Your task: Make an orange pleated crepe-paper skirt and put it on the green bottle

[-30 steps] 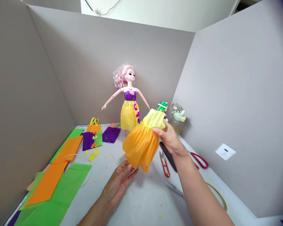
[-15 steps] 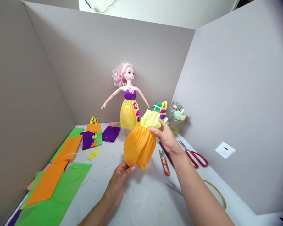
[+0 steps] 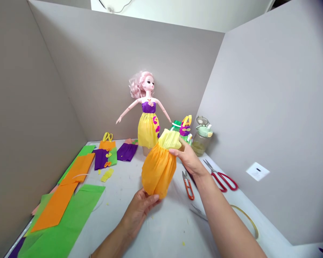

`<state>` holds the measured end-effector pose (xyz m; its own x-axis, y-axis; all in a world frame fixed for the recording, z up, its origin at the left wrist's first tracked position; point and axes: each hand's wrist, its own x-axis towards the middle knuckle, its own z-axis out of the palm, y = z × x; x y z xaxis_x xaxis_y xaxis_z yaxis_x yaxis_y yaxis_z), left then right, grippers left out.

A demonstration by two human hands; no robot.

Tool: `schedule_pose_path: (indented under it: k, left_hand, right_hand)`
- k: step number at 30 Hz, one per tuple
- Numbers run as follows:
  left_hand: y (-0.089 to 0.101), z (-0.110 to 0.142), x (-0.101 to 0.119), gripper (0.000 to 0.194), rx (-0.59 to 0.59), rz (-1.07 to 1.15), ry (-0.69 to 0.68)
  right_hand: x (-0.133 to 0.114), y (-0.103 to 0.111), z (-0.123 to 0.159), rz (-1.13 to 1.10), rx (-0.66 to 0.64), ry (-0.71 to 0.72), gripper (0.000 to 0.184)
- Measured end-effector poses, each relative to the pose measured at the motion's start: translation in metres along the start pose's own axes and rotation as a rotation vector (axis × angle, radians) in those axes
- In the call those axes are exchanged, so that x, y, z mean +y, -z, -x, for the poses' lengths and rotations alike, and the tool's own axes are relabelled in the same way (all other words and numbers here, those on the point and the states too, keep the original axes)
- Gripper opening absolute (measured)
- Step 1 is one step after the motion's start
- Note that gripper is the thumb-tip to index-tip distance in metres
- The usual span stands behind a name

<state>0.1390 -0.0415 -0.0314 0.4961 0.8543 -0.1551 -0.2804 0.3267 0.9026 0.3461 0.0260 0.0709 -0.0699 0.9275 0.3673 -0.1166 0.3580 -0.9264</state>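
A small doll dress [image 3: 160, 163] with a pale yellow top and a gathered orange skirt is held up over the table. My right hand [image 3: 190, 156] grips it from the right around the top and waist, thumb in front. My left hand [image 3: 144, 208] is closed on the skirt's lower hem, thumb outside and fingers partly hidden beneath the cloth. A green bottle top [image 3: 176, 124] shows just above the dress's upper edge; whatever is below it is hidden. Behind the dress stands a pink-haired doll [image 3: 148, 107] in a purple and yellow dress.
Green cloth [image 3: 61, 225] and orange cloth [image 3: 54, 204] lie left, near a purple piece [image 3: 127, 152] and a small bag [image 3: 107, 146]. Right are orange snips [image 3: 188, 186], red-handled scissors [image 3: 222, 179], grey scissors [image 3: 198, 212], a lidded bottle [image 3: 201, 141] and a decorated bag [image 3: 185, 129].
The dress has shifted left and slightly down, and the green bottle top with it. My left hand has closed on the hem. The decorated bag behind has come into view.
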Motion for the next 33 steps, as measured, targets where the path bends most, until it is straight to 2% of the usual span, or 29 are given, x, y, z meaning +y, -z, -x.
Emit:
schedule_pose_path:
  k: [2, 4, 6, 8, 11, 13, 14, 16, 20, 24, 27, 31, 33]
  left_hand:
    - [0.009, -0.004, -0.003, 0.035, -0.04, -0.147, 0.054]
    - [0.022, -0.006, 0.003, 0.028, -0.122, -0.244, 0.124]
    - [0.035, -0.004, 0.019, 0.023, -0.225, -0.333, 0.184]
    - [0.048, 0.002, 0.044, 0.019, -0.28, -0.404, 0.201]
    - [0.063, 0.009, 0.082, 0.016, -0.157, -0.427, 0.062]
    - [0.067, 0.009, 0.101, 0.024, 0.018, -0.435, -0.151]
    - [0.067, 0.008, 0.109, 0.03, 0.063, -0.45, -0.242]
    - [0.064, 0.003, 0.12, 0.039, 0.027, -0.48, -0.328]
    - [0.047, -0.009, 0.134, 0.046, -0.089, -0.576, -0.324]
    - [0.029, -0.018, 0.14, 0.046, -0.104, -0.539, -0.378]
    - [0.02, -0.019, 0.142, 0.039, -0.112, -0.508, -0.418]
    - [0.013, -0.014, 0.145, 0.018, -0.116, -0.572, -0.493]
    - [0.011, -0.01, 0.146, 0.015, -0.115, -0.614, -0.518]
  right_hand:
    - [0.0, 0.002, 0.0, 0.005, -0.013, 0.006, 0.06]
    - [0.001, 0.005, 0.0, 0.013, -0.039, 0.0, 0.059]
    - [0.002, 0.006, 0.001, 0.026, -0.09, -0.024, 0.057]
    - [0.001, 0.006, 0.003, 0.039, -0.166, -0.059, 0.057]
    - [0.0, 0.0, 0.005, 0.053, -0.289, -0.103, 0.064]
    - [-0.001, -0.006, 0.006, 0.052, -0.348, -0.116, 0.069]
    - [0.0, -0.009, 0.006, 0.05, -0.37, -0.12, 0.07]
    - [0.001, -0.013, 0.007, 0.043, -0.399, -0.128, 0.072]
    - [0.003, -0.016, 0.007, 0.034, -0.436, -0.141, 0.072]
    - [0.0, -0.016, 0.007, 0.055, -0.45, -0.134, 0.073]
    - [-0.004, -0.014, 0.007, 0.103, -0.457, -0.122, 0.074]
    - [-0.011, -0.012, 0.009, 0.163, -0.509, -0.119, 0.083]
    - [-0.017, -0.012, 0.011, 0.167, -0.492, -0.089, 0.085]
